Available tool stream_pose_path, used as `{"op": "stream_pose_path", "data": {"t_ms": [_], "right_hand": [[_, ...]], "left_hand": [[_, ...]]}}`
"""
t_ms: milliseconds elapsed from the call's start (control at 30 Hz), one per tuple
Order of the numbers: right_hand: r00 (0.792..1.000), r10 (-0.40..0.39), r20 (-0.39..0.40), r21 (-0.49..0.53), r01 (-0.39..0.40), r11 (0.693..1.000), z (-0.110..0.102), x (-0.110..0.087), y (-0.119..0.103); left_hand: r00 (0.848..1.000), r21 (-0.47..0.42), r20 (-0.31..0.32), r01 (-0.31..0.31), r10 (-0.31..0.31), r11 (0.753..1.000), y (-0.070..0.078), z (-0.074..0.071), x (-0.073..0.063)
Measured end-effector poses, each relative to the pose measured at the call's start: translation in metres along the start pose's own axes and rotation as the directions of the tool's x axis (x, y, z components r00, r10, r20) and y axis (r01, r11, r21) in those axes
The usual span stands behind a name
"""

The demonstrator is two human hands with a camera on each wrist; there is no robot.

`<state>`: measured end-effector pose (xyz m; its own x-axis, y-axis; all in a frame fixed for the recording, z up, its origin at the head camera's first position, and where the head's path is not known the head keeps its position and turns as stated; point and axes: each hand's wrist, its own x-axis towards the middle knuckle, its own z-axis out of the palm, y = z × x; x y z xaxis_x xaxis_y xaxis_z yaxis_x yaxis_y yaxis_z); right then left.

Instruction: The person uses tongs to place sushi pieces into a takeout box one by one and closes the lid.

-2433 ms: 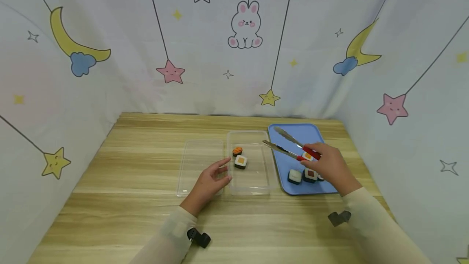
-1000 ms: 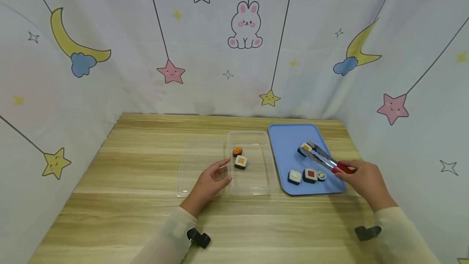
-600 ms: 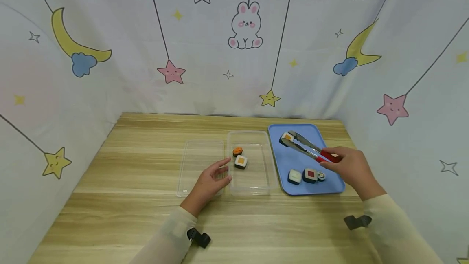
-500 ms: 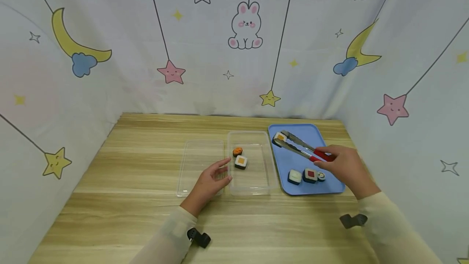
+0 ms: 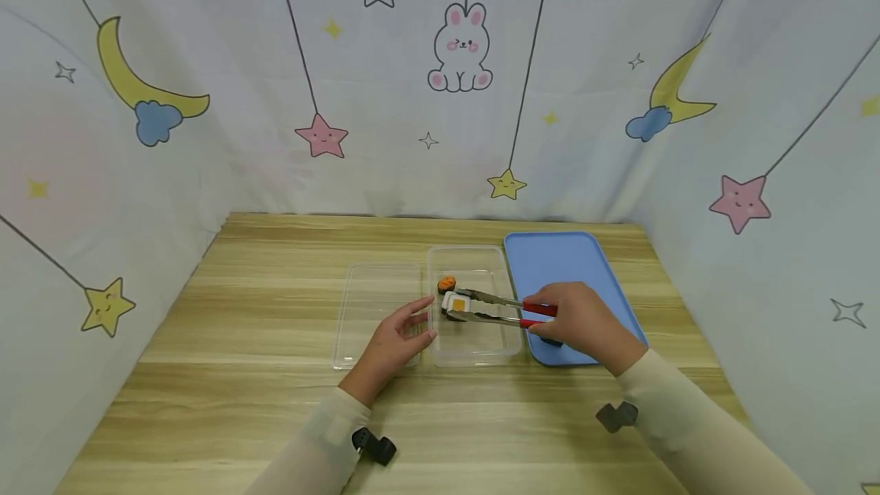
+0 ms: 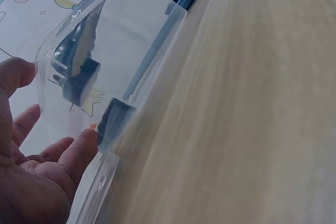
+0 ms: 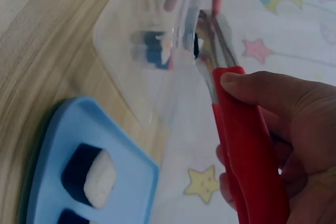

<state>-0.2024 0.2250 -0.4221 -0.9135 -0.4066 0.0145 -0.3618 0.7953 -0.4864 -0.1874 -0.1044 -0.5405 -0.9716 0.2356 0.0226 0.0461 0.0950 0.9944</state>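
My right hand (image 5: 584, 323) grips red-handled metal tongs (image 7: 241, 129), whose tips hold a toy sushi roll (image 5: 459, 304), white with a yellow-orange centre. The roll is over the left part of a clear plastic box (image 5: 474, 363). In the left wrist view another dark sushi piece (image 6: 116, 119) lies on the box's bottom, below the held roll (image 6: 81, 80). An orange-topped sushi (image 5: 446, 283) sits just behind it in the box. My left hand (image 5: 390, 342) has its fingers loosely spread, fingertips right at the box's left wall.
A blue tray (image 5: 557, 258) stands right of the box, partly under my right hand. White-topped sushi (image 7: 100, 179) lies on it, with another piece beside it. A flat clear plastic lid (image 5: 341, 319) lies left of the box, on the wooden table (image 5: 275, 312).
The tongs closed on the yellow-centred sushi roll on the blue tray, lifted it and carried it left over the clear box. My left hand has stayed in place.
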Motion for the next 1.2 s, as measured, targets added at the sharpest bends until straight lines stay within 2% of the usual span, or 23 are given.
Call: {"op": "stream_pose_path", "data": {"t_ms": [167,500,733,867,1000,1100,1200], "right_hand": [[0.998,-0.042,0.041,-0.051,0.044,0.998,0.007,0.007,-0.009],[0.992,-0.059,0.115,-0.141,0.075,0.987,0.011,0.014,-0.020],[0.995,-0.034,0.091,-0.102,0.044,0.994,0.005,0.008,-0.015],[1.000,-0.010,0.026,-0.063,0.012,0.998,-0.007,-0.001,0.001],[0.995,0.070,-0.067,0.005,-0.070,0.998,-0.026,-0.021,0.029],[0.980,0.158,-0.123,0.022,-0.157,0.987,-0.039,-0.041,0.053],[0.959,0.251,-0.132,0.019,-0.250,0.968,-0.045,-0.066,0.077]], "left_hand": [[1.000,0.006,0.005,0.000,0.000,1.000,0.002,0.001,0.000],[1.000,-0.008,0.005,0.003,-0.003,1.000,0.000,0.000,0.000],[1.000,-0.012,0.009,0.004,-0.004,1.000,0.001,0.001,-0.001],[1.000,-0.011,0.010,0.012,-0.012,1.000,0.001,0.001,-0.001],[1.000,-0.017,0.013,0.007,-0.007,1.000,0.002,0.001,0.000],[1.000,-0.021,0.011,-0.002,0.002,1.000,0.002,0.001,0.000],[1.000,-0.017,0.007,0.001,-0.001,1.000,0.001,0.001,0.000]]}}
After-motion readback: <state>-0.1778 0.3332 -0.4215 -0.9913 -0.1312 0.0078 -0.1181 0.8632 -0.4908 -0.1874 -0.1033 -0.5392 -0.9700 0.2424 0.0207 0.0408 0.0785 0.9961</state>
